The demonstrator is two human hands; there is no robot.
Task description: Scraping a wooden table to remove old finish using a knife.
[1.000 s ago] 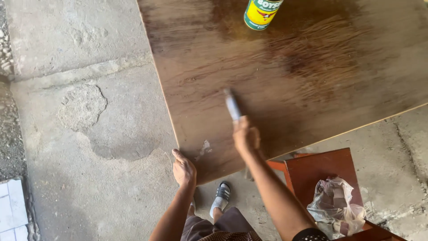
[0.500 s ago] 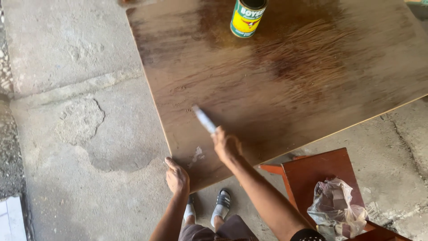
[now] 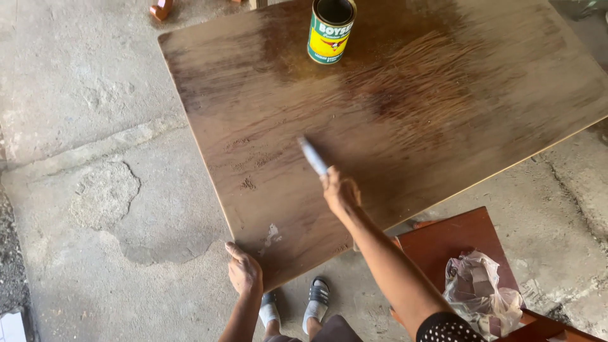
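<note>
Both hands are busy: the right hand (image 3: 340, 190), closed round a brush (image 3: 313, 156), has swung from the near corner toward the middle of the brown board (image 3: 405, 107), spreading stain, while the left hand (image 3: 244, 271) still grips its near corner.

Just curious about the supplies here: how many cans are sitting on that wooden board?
1. A single open can with a yellow and green label stands upright near the far edge of the wooden board. Others may lie beyond the picture.
</note>
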